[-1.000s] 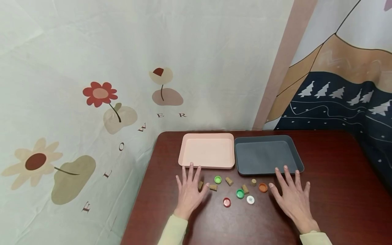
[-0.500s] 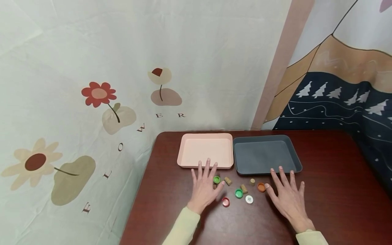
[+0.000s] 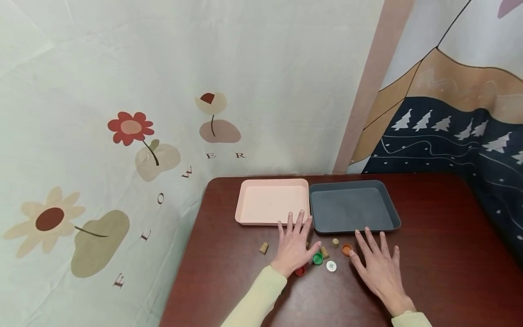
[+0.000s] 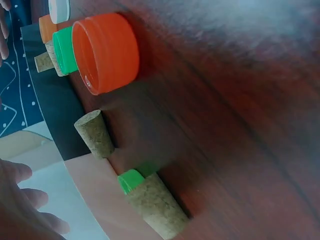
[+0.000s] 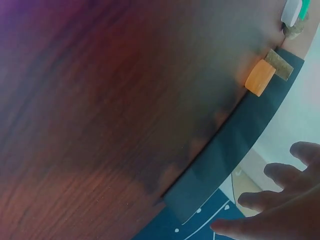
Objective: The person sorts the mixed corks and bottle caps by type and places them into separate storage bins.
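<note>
Red cap [image 3: 300, 271] partly hidden behind left hand [image 3: 293, 251]; right hand [image 3: 380, 274] near orange cap [image 3: 346, 249]; all fingers [image 3: 289, 222] spread.

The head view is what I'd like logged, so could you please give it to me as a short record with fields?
Left hand: fingers spread, gripping nothing
Right hand: fingers spread, gripping nothing, thumb by the orange cap
Trays: pink tray on the left, dark grey tray on the right, side by side
Other visible caps: red cap, green cap, white cap
Cork left of the left hand: lying on the table
Unclear: what the left hand hides
</note>
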A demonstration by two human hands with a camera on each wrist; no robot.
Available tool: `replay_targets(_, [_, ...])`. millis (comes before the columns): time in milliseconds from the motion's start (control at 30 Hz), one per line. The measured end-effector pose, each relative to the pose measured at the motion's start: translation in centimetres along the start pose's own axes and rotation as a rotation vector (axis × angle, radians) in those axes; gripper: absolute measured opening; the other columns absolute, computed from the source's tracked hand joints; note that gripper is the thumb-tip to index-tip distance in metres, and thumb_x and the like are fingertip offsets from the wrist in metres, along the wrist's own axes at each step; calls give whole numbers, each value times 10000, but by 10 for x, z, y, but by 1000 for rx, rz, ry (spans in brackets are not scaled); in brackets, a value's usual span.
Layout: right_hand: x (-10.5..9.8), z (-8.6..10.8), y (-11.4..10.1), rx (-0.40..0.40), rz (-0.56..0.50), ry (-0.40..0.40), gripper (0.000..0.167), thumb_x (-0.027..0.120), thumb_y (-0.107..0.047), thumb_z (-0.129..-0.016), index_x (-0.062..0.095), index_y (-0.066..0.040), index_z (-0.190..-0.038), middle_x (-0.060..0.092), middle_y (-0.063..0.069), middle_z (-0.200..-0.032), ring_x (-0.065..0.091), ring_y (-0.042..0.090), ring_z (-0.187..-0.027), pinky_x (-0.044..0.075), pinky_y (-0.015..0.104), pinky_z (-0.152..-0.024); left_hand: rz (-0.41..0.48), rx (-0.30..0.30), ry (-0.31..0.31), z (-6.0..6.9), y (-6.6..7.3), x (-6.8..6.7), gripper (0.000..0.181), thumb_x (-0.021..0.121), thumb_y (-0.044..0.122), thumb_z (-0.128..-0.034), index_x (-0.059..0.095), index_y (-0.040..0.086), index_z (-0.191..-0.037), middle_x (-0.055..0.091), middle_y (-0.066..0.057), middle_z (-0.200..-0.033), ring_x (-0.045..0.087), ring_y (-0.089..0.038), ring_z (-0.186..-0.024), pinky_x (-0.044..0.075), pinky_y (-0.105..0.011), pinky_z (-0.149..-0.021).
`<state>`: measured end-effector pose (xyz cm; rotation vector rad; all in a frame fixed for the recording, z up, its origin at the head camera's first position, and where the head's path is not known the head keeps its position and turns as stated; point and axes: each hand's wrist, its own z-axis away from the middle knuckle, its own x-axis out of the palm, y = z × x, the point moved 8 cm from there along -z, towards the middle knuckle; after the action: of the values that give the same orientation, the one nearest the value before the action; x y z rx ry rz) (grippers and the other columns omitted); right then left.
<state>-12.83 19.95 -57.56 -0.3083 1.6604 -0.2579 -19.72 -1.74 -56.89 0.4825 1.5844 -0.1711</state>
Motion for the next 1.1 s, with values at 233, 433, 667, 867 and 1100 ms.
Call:
replay_targets(233, [5,2,-2,-6,2,9,661,623,-484,-1004,504,-113,-1539,427,217,-1589,278,557,-1461,190,825,-1044,-70,33,-19,-10,8,7,784,493,656,-987,372,215,-1624,247,-44,-1709,205,-405,-1556,220,-743,-1139])
replay_targets(433, [13,3,-6,-34,-19,12,624,730,-389,-943,578,-100,-1475,491,198,-1547,302,561,-1447,222,814,-1036,-128,54,-56,-11,9,19,767,473,680,-990,388,246,-1618,271,-47,-1700,219,-386,-1556,232,-769,-1113])
replay_targets(667, [15,1,-12,-65,-6,31,533,769,-324,-918,663,-97,-1389,591,175,-1459,380,534,-1416,279,785,-1039,-167,72,-48,-11,9,20,748,485,675,-988,416,257,-1604,315,-45,-1683,245,-388,-1547,253,-776,-1094])
replay_targets(867, [15,-2,-19,-82,16,46,461,799,-273,-900,709,-97,-1317,679,159,-1329,513,485,-1329,354,754,-1013,-163,72,-42,-11,6,21,750,498,676,-980,436,248,-1593,331,-23,-1677,253,-394,-1543,236,-776,-1102])
replay_targets(1100, [18,-3,-24,-130,59,65,432,824,-238,-882,726,-105,-1280,708,140,-1250,610,436,-1190,436,678,-968,-161,68,-52,-11,2,21,761,496,675,-980,428,235,-1597,321,-1,-1682,249,-384,-1546,226,-768,-1112])
